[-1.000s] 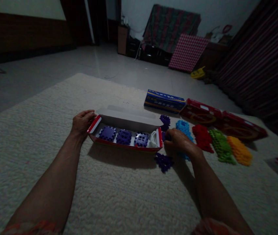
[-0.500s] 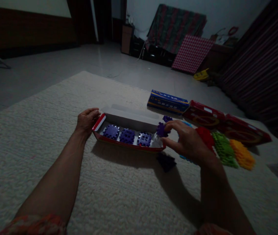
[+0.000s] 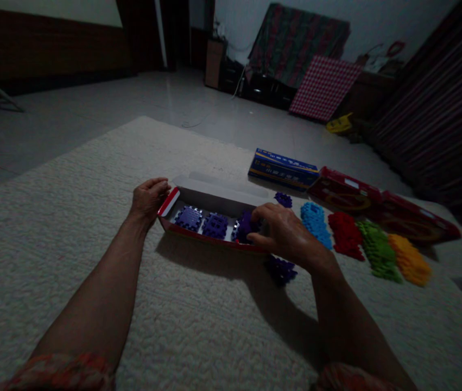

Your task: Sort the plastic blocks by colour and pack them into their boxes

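An open long cardboard box (image 3: 214, 201), white inside with red edges, lies on the pale mat. My left hand (image 3: 146, 202) has its fingers closed on the red flap at the box's left end. Inside sit square purple interlocking blocks with toothed edges, a left block (image 3: 189, 218) and a middle block (image 3: 215, 225). Over the box's right part, my right hand (image 3: 290, 233) pinches another purple block (image 3: 246, 225), which partly covers one lying beneath it. More purple blocks lie outside, a pile (image 3: 282, 270) in front and a smaller group (image 3: 283, 200) behind.
Right of the box lie piles of blue blocks (image 3: 316, 224), red blocks (image 3: 345, 234), green blocks (image 3: 378, 250) and orange blocks (image 3: 410, 259). Behind them stand a blue box (image 3: 283, 170) and two dark red boxes (image 3: 343, 190). The mat (image 3: 92, 168) ends at the tiled floor.
My right hand has moved left and down with the purple block, from the box's right end to over the third block inside. My left hand stays at the flap.
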Demonstrator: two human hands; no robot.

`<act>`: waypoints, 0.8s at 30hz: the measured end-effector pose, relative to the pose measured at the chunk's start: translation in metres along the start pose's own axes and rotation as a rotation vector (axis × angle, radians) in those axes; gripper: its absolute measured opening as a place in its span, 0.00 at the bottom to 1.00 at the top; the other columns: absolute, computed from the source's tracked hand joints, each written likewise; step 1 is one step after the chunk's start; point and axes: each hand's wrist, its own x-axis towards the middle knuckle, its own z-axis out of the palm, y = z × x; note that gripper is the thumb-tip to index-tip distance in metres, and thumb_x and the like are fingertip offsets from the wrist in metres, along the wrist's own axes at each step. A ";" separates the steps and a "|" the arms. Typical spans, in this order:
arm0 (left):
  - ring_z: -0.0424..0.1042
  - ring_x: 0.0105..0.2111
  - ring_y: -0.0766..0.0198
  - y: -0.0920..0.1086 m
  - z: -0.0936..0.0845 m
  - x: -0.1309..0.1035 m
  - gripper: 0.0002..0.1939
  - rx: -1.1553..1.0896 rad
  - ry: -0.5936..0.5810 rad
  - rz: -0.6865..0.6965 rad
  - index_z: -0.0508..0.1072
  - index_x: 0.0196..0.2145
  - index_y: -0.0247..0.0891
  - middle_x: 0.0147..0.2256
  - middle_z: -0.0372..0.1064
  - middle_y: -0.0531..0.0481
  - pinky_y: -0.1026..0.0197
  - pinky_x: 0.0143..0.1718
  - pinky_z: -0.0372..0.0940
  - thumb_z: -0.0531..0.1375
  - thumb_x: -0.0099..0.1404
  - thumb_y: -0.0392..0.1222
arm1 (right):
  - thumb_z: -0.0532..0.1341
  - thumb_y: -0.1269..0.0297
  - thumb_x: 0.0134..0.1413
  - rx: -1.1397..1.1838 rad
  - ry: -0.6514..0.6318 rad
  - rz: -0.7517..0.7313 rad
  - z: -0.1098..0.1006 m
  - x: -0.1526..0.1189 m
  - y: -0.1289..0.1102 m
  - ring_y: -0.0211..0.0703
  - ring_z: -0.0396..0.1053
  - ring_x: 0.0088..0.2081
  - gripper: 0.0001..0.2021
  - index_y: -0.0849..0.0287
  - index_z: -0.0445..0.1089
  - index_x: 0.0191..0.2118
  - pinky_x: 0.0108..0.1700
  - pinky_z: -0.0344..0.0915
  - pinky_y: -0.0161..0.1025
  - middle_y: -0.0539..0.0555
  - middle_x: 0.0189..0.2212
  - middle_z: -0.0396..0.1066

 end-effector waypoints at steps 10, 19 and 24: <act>0.69 0.23 0.67 0.004 0.002 -0.003 0.12 0.033 0.019 0.010 0.77 0.32 0.34 0.26 0.73 0.51 0.65 0.26 0.65 0.66 0.45 0.35 | 0.68 0.64 0.54 0.049 0.129 -0.019 -0.006 -0.006 0.012 0.48 0.71 0.42 0.09 0.55 0.69 0.40 0.44 0.65 0.43 0.56 0.40 0.73; 0.69 0.23 0.68 0.007 0.003 -0.006 0.09 0.026 0.020 -0.032 0.76 0.32 0.32 0.24 0.73 0.52 0.65 0.27 0.66 0.66 0.49 0.31 | 0.62 0.67 0.56 -0.059 0.364 0.279 -0.028 -0.018 0.077 0.50 0.74 0.42 0.05 0.58 0.75 0.37 0.49 0.67 0.44 0.58 0.39 0.77; 0.70 0.21 0.68 0.005 0.002 -0.002 0.13 0.023 0.019 -0.020 0.77 0.33 0.31 0.23 0.74 0.52 0.67 0.23 0.66 0.67 0.46 0.30 | 0.59 0.70 0.57 -0.131 0.238 0.476 -0.001 -0.010 0.107 0.50 0.74 0.45 0.12 0.60 0.78 0.43 0.51 0.66 0.42 0.60 0.43 0.78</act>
